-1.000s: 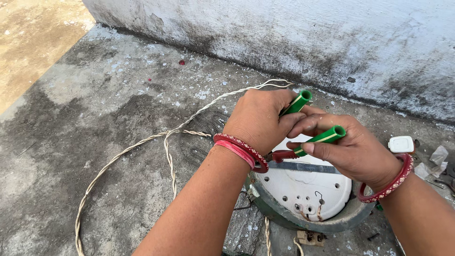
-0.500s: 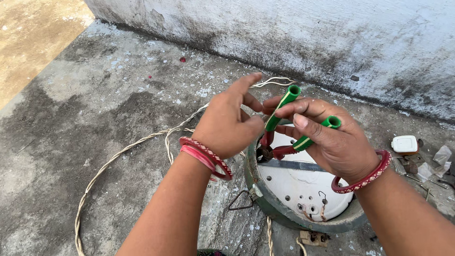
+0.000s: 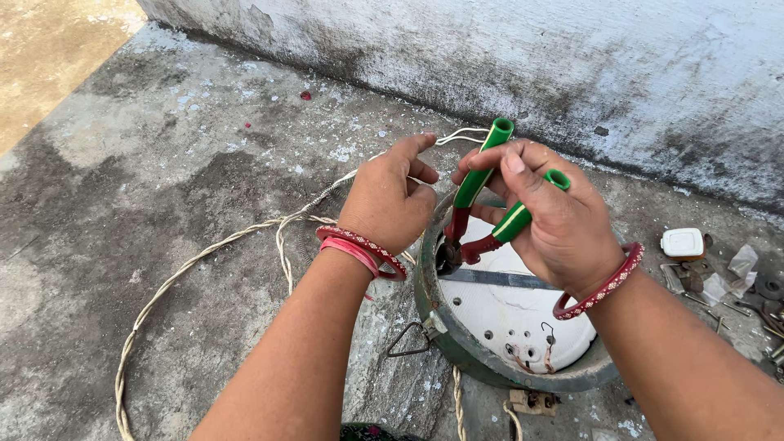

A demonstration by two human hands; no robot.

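My right hand (image 3: 551, 214) grips a pair of pliers with green handles (image 3: 490, 184); the jaws point down at the left rim of a round green appliance base (image 3: 457, 331) with a white plate inside. My left hand (image 3: 390, 196) hovers just left of the pliers with fingers loosely curled, and whether it touches the rim or the cord there is hidden behind it. Both wrists wear red bangles. A pale twisted cord (image 3: 212, 249) runs from the appliance across the concrete floor to the left.
A stained white wall (image 3: 572, 65) rises behind. A small white plug-like block (image 3: 682, 242) and several loose metal parts (image 3: 755, 294) lie on the floor at right. A small terminal piece (image 3: 531, 402) sits below the appliance.
Both hands rose and the appliance base tipped up on its side. The left hand opened slightly and shifted left of the pliers. The pliers stood more upright.
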